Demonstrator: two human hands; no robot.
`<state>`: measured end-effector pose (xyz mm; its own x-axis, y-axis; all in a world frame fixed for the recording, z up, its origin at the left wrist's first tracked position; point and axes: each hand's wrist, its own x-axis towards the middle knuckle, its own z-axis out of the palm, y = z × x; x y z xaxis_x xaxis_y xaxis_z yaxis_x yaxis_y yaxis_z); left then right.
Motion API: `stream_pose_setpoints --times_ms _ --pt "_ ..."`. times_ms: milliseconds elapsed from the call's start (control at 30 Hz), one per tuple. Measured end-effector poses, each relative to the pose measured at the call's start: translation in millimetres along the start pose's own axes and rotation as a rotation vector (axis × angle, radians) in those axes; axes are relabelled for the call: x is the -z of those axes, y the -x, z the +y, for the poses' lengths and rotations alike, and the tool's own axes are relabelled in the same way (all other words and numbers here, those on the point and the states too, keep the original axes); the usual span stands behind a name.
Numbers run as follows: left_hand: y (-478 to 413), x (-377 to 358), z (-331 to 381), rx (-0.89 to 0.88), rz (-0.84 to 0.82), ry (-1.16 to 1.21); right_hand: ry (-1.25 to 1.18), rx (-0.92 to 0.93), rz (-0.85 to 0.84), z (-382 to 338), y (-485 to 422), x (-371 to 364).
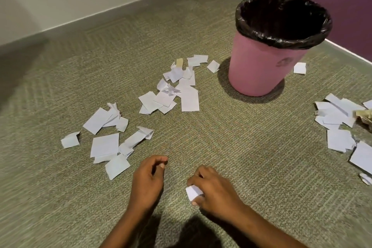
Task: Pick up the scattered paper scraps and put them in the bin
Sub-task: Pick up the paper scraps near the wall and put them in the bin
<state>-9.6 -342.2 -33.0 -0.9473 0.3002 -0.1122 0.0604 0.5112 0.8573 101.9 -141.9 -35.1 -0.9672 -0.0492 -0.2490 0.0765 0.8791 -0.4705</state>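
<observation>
I see a small white paper scrap (193,192) gripped in my right hand (216,194) just above the green woven carpet (231,143), my left hand (148,179) beside it loosely curled and holding nothing, loose white paper scraps (177,92) strewn ahead, and the round pink plastic bin (261,66) upright beyond them.

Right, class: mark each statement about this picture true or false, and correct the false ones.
1. The bin stands upright. True.
2. Its liner is white. False: it is black.
3. The right hand grips a scrap in its fingers. True.
4. The left hand also holds a scrap. False: it holds nothing.
</observation>
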Motion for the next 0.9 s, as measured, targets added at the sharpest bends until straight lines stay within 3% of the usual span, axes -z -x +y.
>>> stream_pose_setpoints --times_ms 167,333,533,700,900 --pt "7.6 23.9 -13.5 -0.035 0.191 -0.089 -0.081 -0.037 0.05 7.0 -1.1 -3.8" --pt "-8.4 55.4 -33.8 0.191 0.493 -0.306 -0.084 -0.05 0.074 4.4 -11.2 -2.3" --pt "-23.2 70.3 -59.3 0.318 0.322 -0.485 -0.16 -0.106 0.121 1.4 -43.8 11.8" --pt "-22.7 71.0 -71.4 0.206 0.354 -0.527 -0.211 -0.104 0.139 -9.1 -91.7 25.8" --pt "-30.2 77.5 -87.7 0.22 0.341 -0.521 -0.361 -0.113 0.13 -30.6 -156.1 35.7"
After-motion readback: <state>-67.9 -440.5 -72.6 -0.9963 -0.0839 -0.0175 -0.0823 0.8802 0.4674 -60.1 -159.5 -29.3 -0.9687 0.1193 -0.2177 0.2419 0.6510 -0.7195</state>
